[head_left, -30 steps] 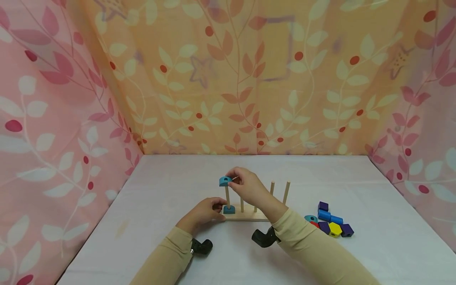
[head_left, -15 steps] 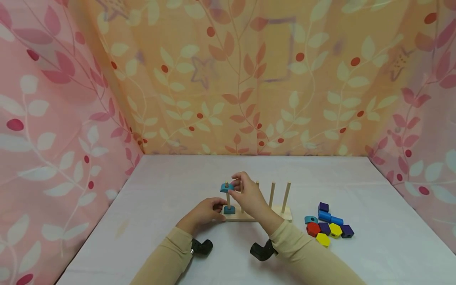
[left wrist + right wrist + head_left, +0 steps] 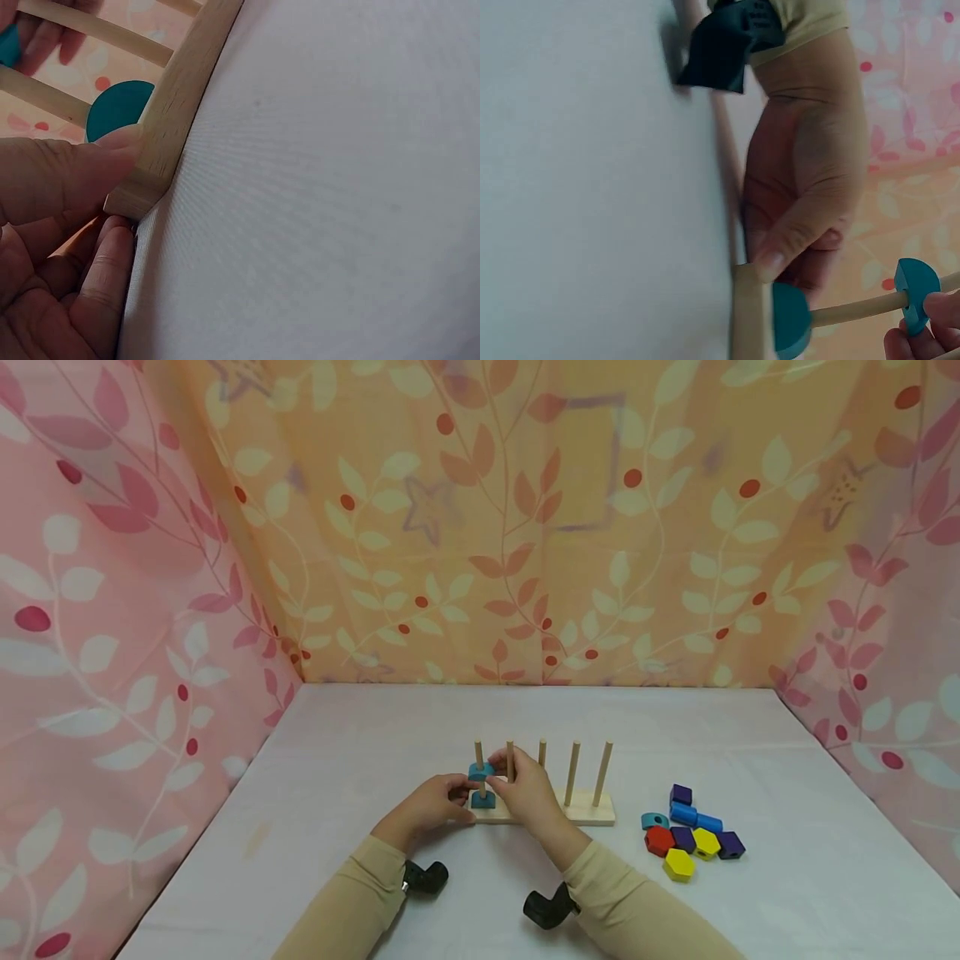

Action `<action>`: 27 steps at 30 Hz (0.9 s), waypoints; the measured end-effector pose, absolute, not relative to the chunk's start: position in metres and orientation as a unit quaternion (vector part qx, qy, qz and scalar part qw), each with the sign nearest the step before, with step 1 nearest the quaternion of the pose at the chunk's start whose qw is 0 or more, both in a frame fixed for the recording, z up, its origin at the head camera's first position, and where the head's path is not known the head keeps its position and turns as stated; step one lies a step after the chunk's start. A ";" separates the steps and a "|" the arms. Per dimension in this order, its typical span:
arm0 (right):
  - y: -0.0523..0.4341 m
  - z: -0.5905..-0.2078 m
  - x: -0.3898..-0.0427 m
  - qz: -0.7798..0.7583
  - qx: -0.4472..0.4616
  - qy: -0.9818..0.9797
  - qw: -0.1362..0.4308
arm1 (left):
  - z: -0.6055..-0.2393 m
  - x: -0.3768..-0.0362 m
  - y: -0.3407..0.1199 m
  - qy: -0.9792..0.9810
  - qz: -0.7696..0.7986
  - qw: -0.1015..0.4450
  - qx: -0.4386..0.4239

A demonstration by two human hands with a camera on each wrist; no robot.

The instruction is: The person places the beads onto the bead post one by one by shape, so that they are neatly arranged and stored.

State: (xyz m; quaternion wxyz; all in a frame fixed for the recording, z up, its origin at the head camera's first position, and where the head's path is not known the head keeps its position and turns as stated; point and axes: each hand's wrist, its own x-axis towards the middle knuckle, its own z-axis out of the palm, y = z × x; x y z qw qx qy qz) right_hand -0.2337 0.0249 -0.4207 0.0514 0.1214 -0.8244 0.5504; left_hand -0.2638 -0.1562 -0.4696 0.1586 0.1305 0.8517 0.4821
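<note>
A wooden peg stand [image 3: 591, 812] with several upright pegs lies on the white-covered table. My left hand [image 3: 429, 803] grips its left end; in the left wrist view the thumb [image 3: 112, 161] presses the base's edge. At the foot of the leftmost peg sits a teal half-round block [image 3: 789, 319]. Higher on that same peg is a second teal half-round block [image 3: 478, 772], threaded on and apart from the lower one. My right hand [image 3: 531, 793] pinches this upper block between thumb and fingers. In the right wrist view only its fingertips [image 3: 939, 309] show.
Right of the stand lie loose blocks: a teal half-round [image 3: 654, 821], a red hexagon [image 3: 659, 842], yellow hexagons [image 3: 678, 865], purple cubes [image 3: 681, 795] and blue cylinders [image 3: 696, 817]. Black wrist-worn camera mounts [image 3: 550, 907] hang below both wrists. Patterned cloth walls [image 3: 540, 568] enclose the table.
My right hand has lowered the upper teal block from the leftmost peg's tip to partway down it. The left hand has stayed at the stand's end.
</note>
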 end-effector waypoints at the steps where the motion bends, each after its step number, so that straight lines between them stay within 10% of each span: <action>1: 0.025 -0.424 -0.234 0.550 0.121 -0.825 0.050 | -0.469 -0.264 -0.156 0.852 0.481 0.158 0.132; 27: 0.026 -0.462 -0.235 0.559 0.115 -0.821 0.006 | -0.473 -0.267 -0.157 0.852 0.478 0.156 0.149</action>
